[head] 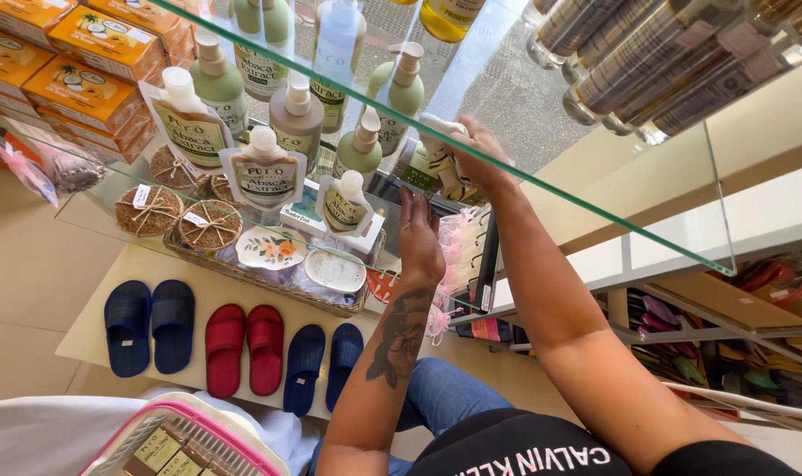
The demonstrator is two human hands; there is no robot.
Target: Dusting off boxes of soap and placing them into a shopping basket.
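Observation:
My right hand (477, 155) is closed around a white pump bottle (439, 148) with a green label, at the right end of a row of green pump bottles (365, 145) on a glass shelf (110, 194). My left hand (418, 238) reaches up just below it, fingers together and flat against the shelf edge, holding nothing. White spouted pouches (265, 172) stand in front of the bottles.
A higher glass shelf (612, 220) crosses overhead with striped bottles (648, 62). Orange boxes (92, 53) are stacked at left. A wicker tray (260, 273) holds round soaps. Blue and red slippers (233, 344) lie on a low shelf. A pink basket (189, 436) sits by my knees.

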